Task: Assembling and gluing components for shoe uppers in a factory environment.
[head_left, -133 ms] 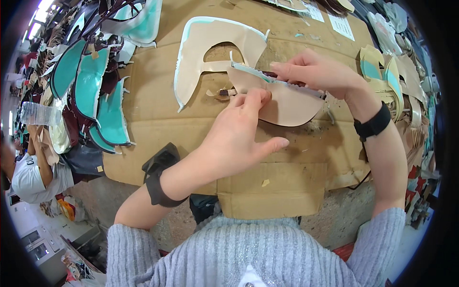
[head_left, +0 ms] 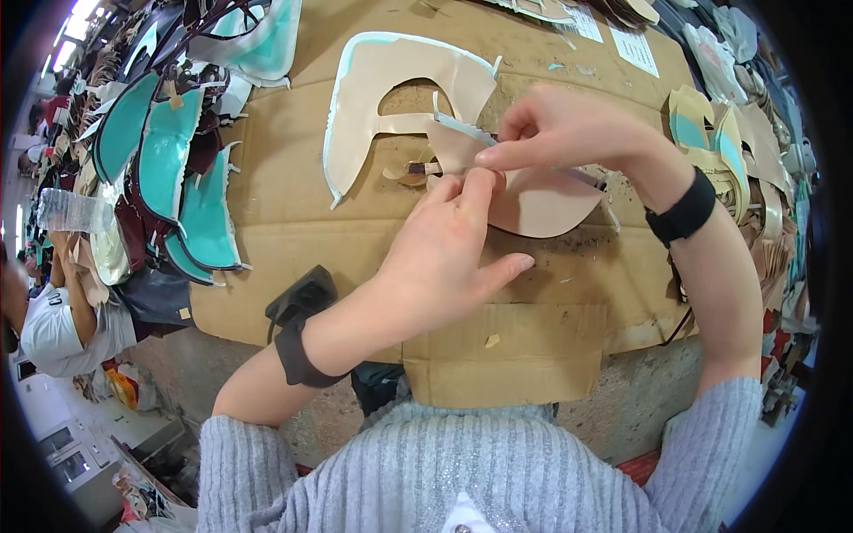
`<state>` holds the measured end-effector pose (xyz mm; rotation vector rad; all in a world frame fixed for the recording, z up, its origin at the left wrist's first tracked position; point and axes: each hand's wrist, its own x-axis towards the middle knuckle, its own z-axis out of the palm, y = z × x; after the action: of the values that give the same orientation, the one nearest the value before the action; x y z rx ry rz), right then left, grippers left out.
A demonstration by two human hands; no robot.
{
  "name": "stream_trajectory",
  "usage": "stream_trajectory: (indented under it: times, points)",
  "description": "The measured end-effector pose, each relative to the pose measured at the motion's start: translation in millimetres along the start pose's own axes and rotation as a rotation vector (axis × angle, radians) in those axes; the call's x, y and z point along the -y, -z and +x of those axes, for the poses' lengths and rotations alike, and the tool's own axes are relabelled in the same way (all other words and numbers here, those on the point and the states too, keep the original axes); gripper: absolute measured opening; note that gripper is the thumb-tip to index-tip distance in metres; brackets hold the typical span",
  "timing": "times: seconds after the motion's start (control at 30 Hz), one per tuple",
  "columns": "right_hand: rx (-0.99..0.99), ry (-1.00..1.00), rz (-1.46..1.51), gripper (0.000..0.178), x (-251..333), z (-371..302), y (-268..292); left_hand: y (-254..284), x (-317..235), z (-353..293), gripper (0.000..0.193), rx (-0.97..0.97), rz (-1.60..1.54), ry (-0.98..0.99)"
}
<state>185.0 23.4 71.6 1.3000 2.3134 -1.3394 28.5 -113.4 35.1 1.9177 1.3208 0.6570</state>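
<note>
A beige shoe-upper piece (head_left: 544,206) with a dark lower edge lies on the cardboard in front of me. My left hand (head_left: 437,244) holds it down at the left part with bent fingertips, while the thumb sticks out to the right. Above that, my right hand (head_left: 564,133) is closed on the piece's upper edge, its thumb close by the left fingertips. The fingers behind the edge are partly hidden. A pale strip stands up at the piece's left end. Just behind lies another beige upper (head_left: 355,124), curved, with a half-round opening and a white-turquoise rim.
Brown cardboard (head_left: 293,240) covers the table. Turquoise-lined uppers (head_left: 169,147) are heaped at the left, beige and turquoise pieces (head_left: 737,147) at the right. A black object (head_left: 306,293) sits by my left wrist. Another person (head_left: 71,320) is at the far left.
My right hand has moved left along the upper edge, toward my left fingertips. The shoe-upper piece has shifted very slightly.
</note>
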Motion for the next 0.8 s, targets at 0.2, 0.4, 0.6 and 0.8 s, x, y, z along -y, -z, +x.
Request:
stream_trajectory:
  times: [0.2,0.4,0.6,0.8]
  points:
    - [-0.013,0.131,-0.064,0.028,-7,8,-14,-7,15,-9,0.061,-0.146,-0.166,-0.015]
    - [-0.097,0.114,0.345,0.019,-13,-10,-34,6,27,-13,0.038,-0.324,0.529,-0.392]
    - [-0.107,0.042,0.725,0.019,-4,-25,-59,16,34,-16,0.023,-0.326,0.573,-0.565]
    - [-0.45,0.135,0.601,0.017,-9,-29,-80,35,3,-30,0.014,-0.612,-0.225,0.073]
